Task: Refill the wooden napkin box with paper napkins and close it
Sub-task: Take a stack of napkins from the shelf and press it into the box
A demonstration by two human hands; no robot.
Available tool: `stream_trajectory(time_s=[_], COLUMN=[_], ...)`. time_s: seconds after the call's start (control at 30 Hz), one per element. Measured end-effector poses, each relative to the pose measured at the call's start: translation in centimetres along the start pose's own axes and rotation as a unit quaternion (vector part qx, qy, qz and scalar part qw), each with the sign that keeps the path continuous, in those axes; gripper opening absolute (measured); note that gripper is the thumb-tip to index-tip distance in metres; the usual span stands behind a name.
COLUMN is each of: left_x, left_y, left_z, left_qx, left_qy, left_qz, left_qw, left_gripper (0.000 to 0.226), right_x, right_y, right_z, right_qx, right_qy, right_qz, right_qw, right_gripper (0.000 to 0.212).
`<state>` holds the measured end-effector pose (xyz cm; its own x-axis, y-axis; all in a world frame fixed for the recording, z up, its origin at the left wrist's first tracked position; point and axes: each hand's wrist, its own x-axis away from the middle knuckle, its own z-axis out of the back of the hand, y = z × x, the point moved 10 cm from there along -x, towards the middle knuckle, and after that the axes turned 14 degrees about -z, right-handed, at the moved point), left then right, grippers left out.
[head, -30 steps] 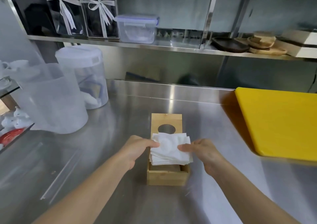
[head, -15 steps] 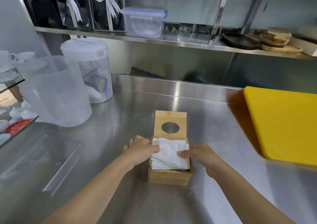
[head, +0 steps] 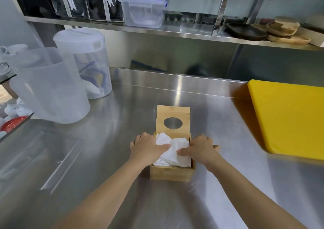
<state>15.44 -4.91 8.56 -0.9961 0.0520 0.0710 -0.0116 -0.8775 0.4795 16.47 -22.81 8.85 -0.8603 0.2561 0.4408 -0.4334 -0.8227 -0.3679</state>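
Observation:
A small wooden napkin box (head: 171, 173) stands on the steel counter (head: 122, 158) just in front of me. Its lid (head: 172, 112), with an oval hole, is swung open and stands upright at the far side. A stack of white paper napkins (head: 172, 151) sits inside the box, its top sheets slightly askew and level with the rim. My left hand (head: 148, 147) lies at the box's left side, thumb pressing on the stack. My right hand (head: 199, 149) mirrors it on the right, with fingers down outside the wall.
A yellow cutting board (head: 289, 116) lies on the counter to the right. At the left stand a frosted plastic pitcher (head: 50, 92) and a lidded clear canister (head: 87, 62). The shelf (head: 175, 32) behind holds a plastic container (head: 143, 11) and wooden dishes (head: 284, 32).
Both hands have lowered the napkin stack from above the rim down into the box. The thumbs now press on top of it.

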Motion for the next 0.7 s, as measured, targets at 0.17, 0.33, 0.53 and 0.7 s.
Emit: stream_trajectory(time_s=[0.17, 0.33, 0.53, 0.7], left_x=[-0.6, -1.2, -1.0, -0.7], left_y=[0.4, 0.7, 0.8, 1.1], left_z=[0.0, -0.7, -1.4, -1.5], left_qx=[-0.043, -0.082, -0.071, -0.092], left_qy=[-0.01, -0.039, -0.028, -0.009], left_qz=[-0.032, -0.05, -0.049, -0.065], left_qw=[0.999, 0.995, 0.996, 0.994], left_gripper=[0.051, 0.053, 0.047, 0.045], right_x=[0.3, 0.5, 0.2, 0.2], right_y=[-1.0, -1.4, -1.7, -1.2], right_z=[0.1, 0.0, -0.9, -1.6], right_qx=[0.078, 0.131, 0.179, 0.18], right_qy=[0.044, 0.076, 0.096, 0.097], right_qz=[0.022, 0.034, 0.064, 0.055], right_qw=[0.996, 0.988, 0.977, 0.977], right_gripper=[0.033, 0.029, 0.034, 0.034])
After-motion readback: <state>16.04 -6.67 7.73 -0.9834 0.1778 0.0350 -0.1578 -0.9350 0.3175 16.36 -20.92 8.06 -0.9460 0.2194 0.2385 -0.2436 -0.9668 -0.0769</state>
